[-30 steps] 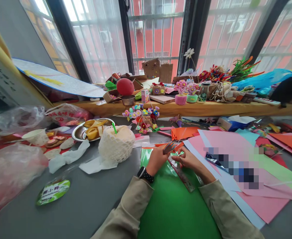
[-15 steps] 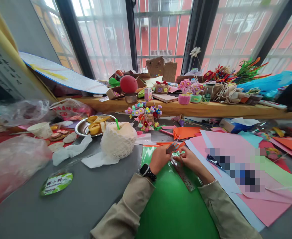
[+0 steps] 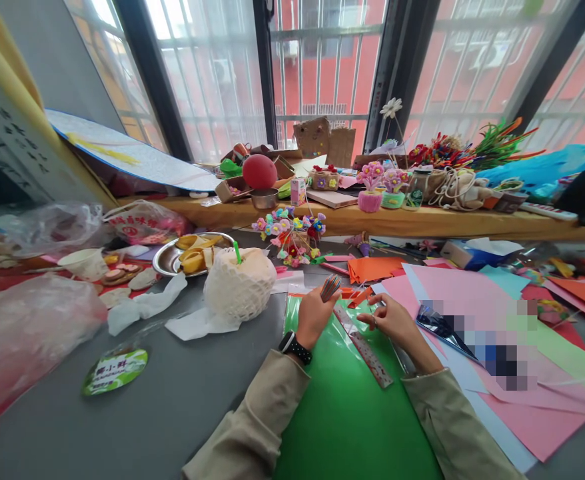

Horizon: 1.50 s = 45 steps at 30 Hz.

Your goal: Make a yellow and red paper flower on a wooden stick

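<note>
— Over the green sheet (image 3: 342,427), what's held?
— My left hand (image 3: 313,315) grips a bundle of thin strips (image 3: 331,287); whether my right hand (image 3: 394,323) pinches anything, I can't tell. Light gripping should prevent creases.

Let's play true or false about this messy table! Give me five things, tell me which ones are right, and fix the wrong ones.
1. The left hand is holding a bundle of thin strips. True.
2. The watch is on the right wrist. False: the watch is on the left wrist.
3. A green straw sticks up from the white netted thing. True.
4. The banana peel lies on the wooden ledge. False: the banana peel is in the metal dish.
5. The ruler-like strip lies over the green sheet. True.
</note>
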Motion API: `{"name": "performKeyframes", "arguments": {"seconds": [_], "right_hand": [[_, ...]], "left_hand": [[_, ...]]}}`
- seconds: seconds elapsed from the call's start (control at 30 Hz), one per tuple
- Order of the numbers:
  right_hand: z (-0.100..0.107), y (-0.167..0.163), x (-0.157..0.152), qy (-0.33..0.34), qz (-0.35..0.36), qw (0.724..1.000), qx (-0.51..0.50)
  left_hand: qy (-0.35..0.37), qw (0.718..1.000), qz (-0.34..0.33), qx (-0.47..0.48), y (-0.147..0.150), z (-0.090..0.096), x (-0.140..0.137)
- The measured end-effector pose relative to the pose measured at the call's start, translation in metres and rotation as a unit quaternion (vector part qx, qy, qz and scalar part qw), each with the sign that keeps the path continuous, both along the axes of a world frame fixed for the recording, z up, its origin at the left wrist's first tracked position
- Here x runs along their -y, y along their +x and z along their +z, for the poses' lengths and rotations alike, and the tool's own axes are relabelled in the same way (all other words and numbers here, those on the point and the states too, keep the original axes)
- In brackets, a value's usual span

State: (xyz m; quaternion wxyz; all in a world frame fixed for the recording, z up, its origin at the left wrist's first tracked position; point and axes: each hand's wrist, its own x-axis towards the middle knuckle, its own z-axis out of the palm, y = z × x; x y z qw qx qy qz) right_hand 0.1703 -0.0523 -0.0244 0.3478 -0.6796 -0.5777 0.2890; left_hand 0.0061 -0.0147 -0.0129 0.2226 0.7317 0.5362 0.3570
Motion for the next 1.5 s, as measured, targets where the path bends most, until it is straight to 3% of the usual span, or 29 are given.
{"name": "performKeyframes", "arguments": {"seconds": [0.27, 0.5, 0.67, 0.9, 1.03, 1.17, 1.27, 1.4, 1.5], "right_hand": [[0.012, -0.001, 0.006, 0.043, -0.049, 0.997, 0.042], [0.007, -0.001, 0.005, 0.010, -0.030, 0.999, 0.032], [0.005, 0.001, 0.003, 0.042, -0.027, 0.993, 0.108], [0.000, 0.001, 0.002, 0.011, -0.037, 0.999, 0.014], [0.000, 0.001, 0.002, 0.007, -0.038, 0.999, -0.005], [-0.001, 0.001, 0.002, 0.007, -0.027, 1.000, 0.008], [-0.003, 0.000, 0.001, 0.013, -0.036, 0.999, 0.011], [-0.005, 0.000, 0.002, 0.027, -0.056, 0.998, 0.008], [-0.006, 0.001, 0.002, 0.033, -0.065, 0.997, -0.009]], "left_hand": [[-0.005, 1.000, 0.003, -0.001, 0.000, 0.000, 0.000], [-0.003, 1.000, -0.011, 0.029, 0.001, -0.001, 0.000], [0.005, 1.000, -0.013, 0.013, 0.000, -0.001, -0.001], [-0.012, 1.000, -0.004, -0.003, 0.003, -0.003, 0.001], [-0.014, 0.999, -0.039, 0.013, -0.003, 0.008, -0.005], [0.051, 0.990, 0.117, 0.053, -0.019, 0.024, -0.017], [0.025, 0.996, 0.087, 0.019, -0.020, 0.022, -0.015], [0.015, 0.997, -0.043, -0.064, -0.005, 0.011, -0.003], [-0.021, 0.992, -0.037, -0.117, 0.001, 0.007, 0.000]]}}
